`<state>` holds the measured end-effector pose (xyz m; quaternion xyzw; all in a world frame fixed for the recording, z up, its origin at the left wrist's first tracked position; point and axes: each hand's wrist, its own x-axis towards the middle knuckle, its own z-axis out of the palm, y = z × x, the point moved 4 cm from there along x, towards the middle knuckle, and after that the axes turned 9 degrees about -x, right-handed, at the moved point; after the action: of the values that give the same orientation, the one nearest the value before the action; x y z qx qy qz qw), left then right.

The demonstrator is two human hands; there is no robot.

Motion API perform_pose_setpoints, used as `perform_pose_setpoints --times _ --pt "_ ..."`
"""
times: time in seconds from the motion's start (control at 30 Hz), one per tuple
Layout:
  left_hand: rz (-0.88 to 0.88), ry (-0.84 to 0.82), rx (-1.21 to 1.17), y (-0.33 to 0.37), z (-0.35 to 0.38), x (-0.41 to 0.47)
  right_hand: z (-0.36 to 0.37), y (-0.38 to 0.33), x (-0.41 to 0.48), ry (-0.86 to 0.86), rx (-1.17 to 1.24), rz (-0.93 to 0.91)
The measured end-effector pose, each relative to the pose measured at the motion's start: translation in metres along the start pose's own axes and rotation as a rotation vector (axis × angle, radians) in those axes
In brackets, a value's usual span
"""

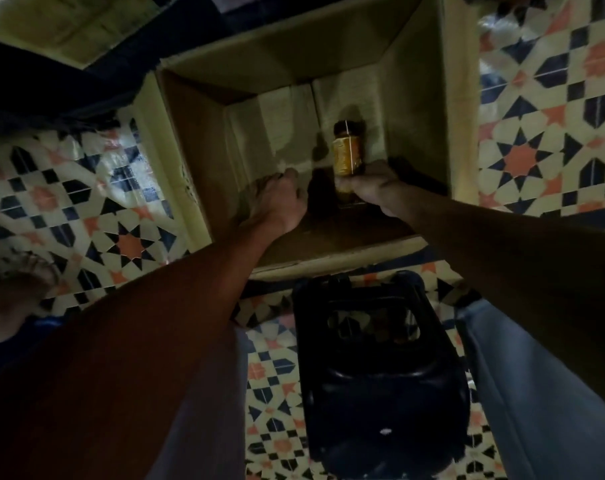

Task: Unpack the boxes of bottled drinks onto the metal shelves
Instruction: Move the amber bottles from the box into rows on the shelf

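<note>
While a black plastic stool stands between my legs, both my arms reach down into an open cardboard box on the patterned tile floor. My right hand is wrapped round the base of a dark-capped bottle with a yellow label, inside the box near its right wall. My left hand is just beside it, low in the box; I cannot tell how its fingers lie.

Box: brown cardboard. Bottle: dark cap, yellow-orange label. Floor: cream tiles, navy/orange star pattern. Stool: black. Trousers: light grey-blue.
</note>
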<state>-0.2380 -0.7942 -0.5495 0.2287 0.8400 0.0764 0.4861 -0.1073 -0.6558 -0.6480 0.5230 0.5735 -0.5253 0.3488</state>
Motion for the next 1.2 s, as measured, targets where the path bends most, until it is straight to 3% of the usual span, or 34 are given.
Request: perform_pose_setpoints --times 0.17,0.27,0.4,0.6,0.93,1.2 --pt "-0.246 -0.105 -0.7 0.039 -0.03 -0.052 0.011 -0.021 -0.085 -0.179 0.218 -0.076" --pt "-0.309 -0.187 -0.919 0.063 -0.056 -0.095 0.006 -0.045 -0.153 -0.27 0.285 -0.162" --pt "-0.281 -0.226 -0.918 0.081 -0.09 -0.154 -0.01 -0.058 -0.241 -0.313 0.329 -0.21" --pt "-0.194 -0.229 -0.834 0.127 -0.147 -0.252 -0.038 -0.084 -0.372 -0.193 0.244 -0.303" --pt "-0.045 -0.001 -0.867 0.199 -0.244 -0.428 -0.085 -0.127 -0.599 -0.171 0.327 -0.389" --pt "0.148 0.084 -0.862 0.233 -0.293 -0.524 -0.099 -0.152 -0.708 -0.063 0.216 -0.43"
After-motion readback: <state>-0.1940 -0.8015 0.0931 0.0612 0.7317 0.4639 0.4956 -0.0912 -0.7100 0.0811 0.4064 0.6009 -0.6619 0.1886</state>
